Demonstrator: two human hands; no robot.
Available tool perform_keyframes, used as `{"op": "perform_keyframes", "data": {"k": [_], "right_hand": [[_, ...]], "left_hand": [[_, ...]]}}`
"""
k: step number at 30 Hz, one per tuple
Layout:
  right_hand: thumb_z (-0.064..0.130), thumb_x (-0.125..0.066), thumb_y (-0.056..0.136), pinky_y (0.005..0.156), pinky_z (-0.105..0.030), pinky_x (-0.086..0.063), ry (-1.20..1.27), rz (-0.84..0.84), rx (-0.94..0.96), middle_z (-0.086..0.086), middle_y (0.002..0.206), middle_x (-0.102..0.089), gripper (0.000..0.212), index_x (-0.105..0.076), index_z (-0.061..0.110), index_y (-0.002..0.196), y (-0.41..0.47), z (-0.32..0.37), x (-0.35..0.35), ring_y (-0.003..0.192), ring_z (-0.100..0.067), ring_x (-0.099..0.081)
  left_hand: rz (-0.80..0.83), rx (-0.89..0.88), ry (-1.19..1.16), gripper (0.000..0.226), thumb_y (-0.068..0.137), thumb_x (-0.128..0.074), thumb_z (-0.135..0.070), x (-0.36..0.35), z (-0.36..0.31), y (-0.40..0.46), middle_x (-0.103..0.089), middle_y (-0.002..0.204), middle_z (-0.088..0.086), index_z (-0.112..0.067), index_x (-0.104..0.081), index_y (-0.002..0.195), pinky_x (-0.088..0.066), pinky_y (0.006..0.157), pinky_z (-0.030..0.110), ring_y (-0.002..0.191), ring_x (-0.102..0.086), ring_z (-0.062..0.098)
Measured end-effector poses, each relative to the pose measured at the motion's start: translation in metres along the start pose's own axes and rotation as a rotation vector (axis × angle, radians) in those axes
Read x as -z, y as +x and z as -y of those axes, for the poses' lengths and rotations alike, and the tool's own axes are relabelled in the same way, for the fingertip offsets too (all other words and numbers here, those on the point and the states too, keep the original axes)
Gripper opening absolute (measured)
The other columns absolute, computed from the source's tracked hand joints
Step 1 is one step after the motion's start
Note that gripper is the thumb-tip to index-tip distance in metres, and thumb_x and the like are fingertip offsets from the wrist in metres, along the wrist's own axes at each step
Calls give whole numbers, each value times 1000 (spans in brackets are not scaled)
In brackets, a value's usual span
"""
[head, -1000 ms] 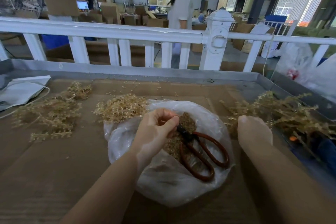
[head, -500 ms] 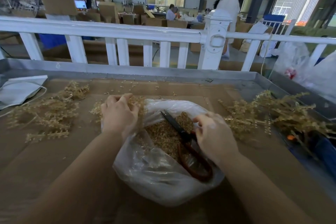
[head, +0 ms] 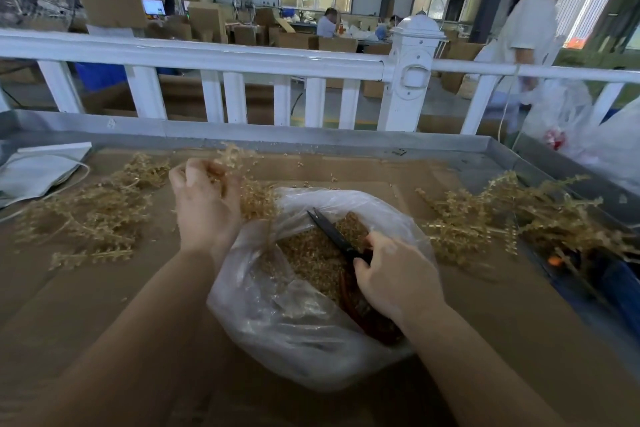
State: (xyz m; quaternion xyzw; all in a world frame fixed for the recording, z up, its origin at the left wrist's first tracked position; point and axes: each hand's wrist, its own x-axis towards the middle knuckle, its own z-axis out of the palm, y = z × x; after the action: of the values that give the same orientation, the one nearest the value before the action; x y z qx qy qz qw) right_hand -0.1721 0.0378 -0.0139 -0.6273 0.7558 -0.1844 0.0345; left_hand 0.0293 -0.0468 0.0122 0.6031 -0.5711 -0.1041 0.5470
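Note:
A clear plastic bag (head: 294, 329) lies open on the cardboard-covered table, with golden-brown plant bits (head: 311, 253) inside. Scissors (head: 329, 225) with black blades and red-brown handles rest in the bag, blades pointing away from me. My right hand (head: 394, 274) curls its fingers over the scissors at the handles. My left hand (head: 204, 204) is raised just left of the bag and grips a bunch of dry golden sprigs (head: 249, 184) that stick out past the fingers.
Loose sprig piles lie at the left (head: 90, 211) and right (head: 502, 218). A white pad with a cord (head: 38, 170) sits far left. A metal rim (head: 311, 140) and white fence (head: 242, 62) bound the far side. A person (head: 523, 35) walks beyond; plastic bags (head: 568, 114) hang right.
My left hand left the bag, took a bunch of sprigs and lifted it. My right hand came in from the right pile and closed on the scissors. The person behind walked right.

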Motion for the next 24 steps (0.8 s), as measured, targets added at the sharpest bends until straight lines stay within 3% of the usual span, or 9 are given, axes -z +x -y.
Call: {"op": "perform_keyframes", "data": {"k": [3, 6, 9, 11, 14, 17, 19, 22, 24], "right_hand": [[33, -52, 85, 97, -35, -42, 49, 88, -32, -1, 121, -58, 40, -52, 21, 124, -2, -1, 5, 116, -22, -50], [34, -54, 82, 98, -35, -42, 57, 131, -42, 1, 125, -56, 48, -49, 24, 129, -3, -2, 7, 119, -22, -48], [44, -57, 84, 100, -35, -41, 8, 135, -27, -1, 128, -54, 53, -44, 27, 133, -4, -2, 6, 122, -23, -47], [46, -56, 88, 101, -35, -39, -20, 128, -17, -4, 129, -53, 53, -43, 26, 134, -4, -1, 4, 123, -26, -45], [43, -52, 92, 104, -36, -33, -33, 136, -7, -11, 130, -49, 49, -41, 22, 135, -5, 0, -2, 125, -30, -41], [40, -46, 95, 104, -36, -33, -22, 93, -25, -16, 132, -44, 51, -34, 21, 141, -9, 0, -5, 126, -32, -38], [38, -45, 96, 98, -33, -38, 11, 36, -15, -15, 129, -43, 52, -31, 23, 144, -10, -1, -7, 121, -30, -43], [37, -49, 95, 94, -29, -41, 111, -4, 10, -12, 124, -44, 52, -34, 24, 143, -9, -3, -9, 113, -26, -50], [36, -56, 92, 97, -29, -39, 159, 9, 5, -11, 127, -43, 59, -33, 24, 145, -8, -4, -11, 117, -26, -49]], "left_hand": [[-4, 17, -180, 29, 91, -60, -29, 3, -13, 2, -52, 113, 11, -7, -51, 107, -39, 77, 22, 89, -49, 18], [120, 167, -535, 15, 89, -63, -29, 3, -30, -7, -59, 84, -2, -20, -52, 87, -47, 71, 21, 76, -58, 7], [256, 429, -1024, 13, 87, -61, 0, -5, -40, -18, -69, 90, 7, -9, -51, 88, -56, 78, 24, 88, -70, 16], [347, 602, -1201, 22, 81, -58, 12, -12, -39, -26, -73, 88, 13, -5, -50, 94, -57, 70, 22, 88, -72, 21], [425, 819, -1237, 26, 80, -60, 9, -24, -33, -39, -74, 81, 14, -4, -49, 100, -56, 55, 20, 76, -73, 19], [467, 887, -1044, 26, 85, -63, -6, -35, -24, -50, -71, 68, 5, 0, -55, 109, -49, 41, 17, 51, -64, 8], [443, 931, -980, 32, 84, -68, -13, -41, -18, -53, -68, 65, 0, -2, -58, 112, -43, 37, 15, 44, -58, 3], [371, 904, -913, 28, 75, -77, -16, -45, -11, -56, -63, 65, 0, -9, -58, 95, -42, 39, 16, 43, -55, 5], [337, 852, -866, 32, 70, -80, -13, -49, -9, -59, -64, 73, 5, -13, -50, 82, -54, 55, 27, 57, -62, 13]]}}
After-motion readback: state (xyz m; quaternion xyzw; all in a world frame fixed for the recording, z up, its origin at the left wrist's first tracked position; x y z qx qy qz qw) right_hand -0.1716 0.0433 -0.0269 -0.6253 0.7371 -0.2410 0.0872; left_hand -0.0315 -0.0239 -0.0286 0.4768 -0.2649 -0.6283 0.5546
